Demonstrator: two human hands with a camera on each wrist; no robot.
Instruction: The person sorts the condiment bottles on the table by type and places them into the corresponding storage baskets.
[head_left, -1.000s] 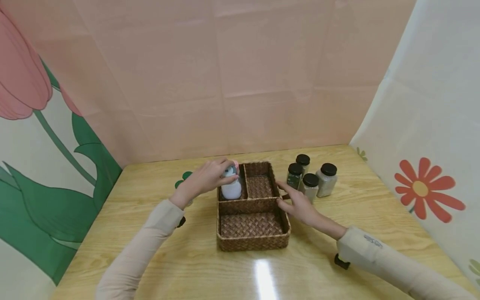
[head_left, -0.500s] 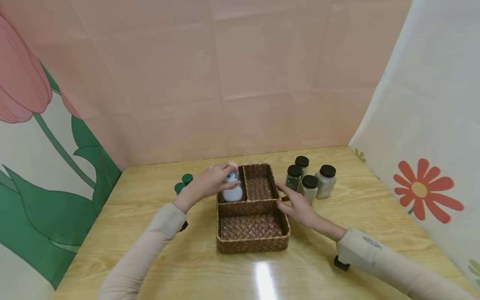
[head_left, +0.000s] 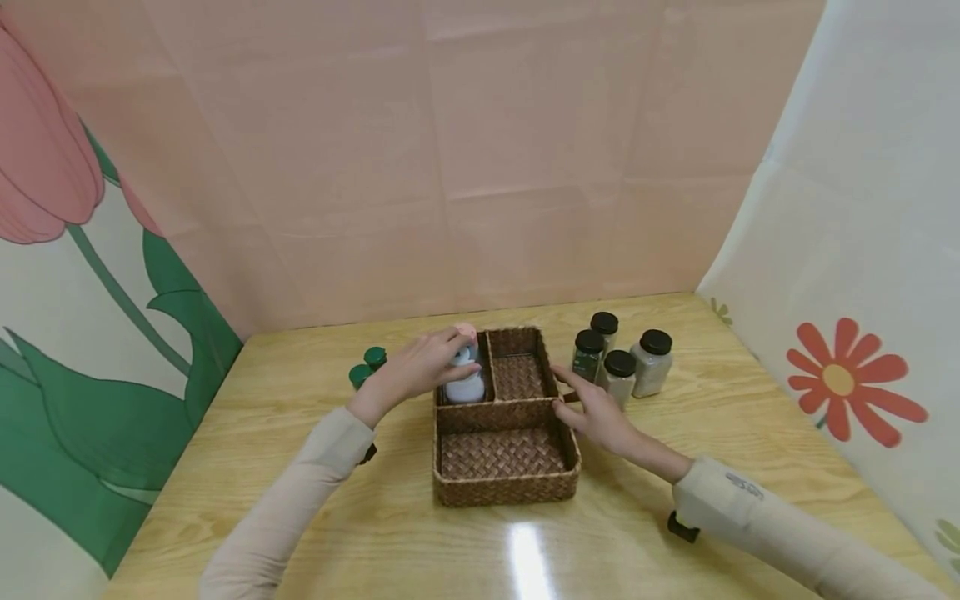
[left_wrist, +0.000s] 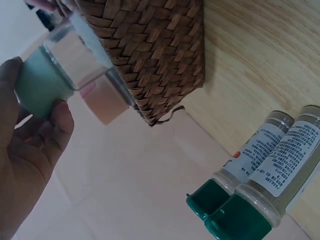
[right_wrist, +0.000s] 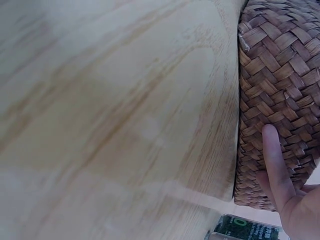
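Observation:
A brown woven basket [head_left: 506,492] with three compartments sits mid-table. My left hand [head_left: 420,362] reaches over its back-left compartment and pinches a clear jar [head_left: 467,390] by its pale green lid [left_wrist: 42,82]. That jar stands roughly upright with its lower part below the rim; whether it touches the bottom is hidden. Just behind it in the same compartment is a pink-lidded jar [head_left: 467,331]. My right hand [head_left: 600,412] touches the basket's right side, a straight finger [right_wrist: 272,145] lying against the outer weave in the right wrist view.
Two green-capped spice bottles [left_wrist: 270,170] stand left of the basket, partly behind my left hand in the head view. Several black-lidded jars [head_left: 618,375] cluster to the right, close to my right hand. A patterned cloth wall [head_left: 480,167] rises behind the table.
The green-lidded jar sits slightly lower in the compartment than a second ago, my left hand moving with it. Over the last half second almost nothing differs. My right hand stays at the basket.

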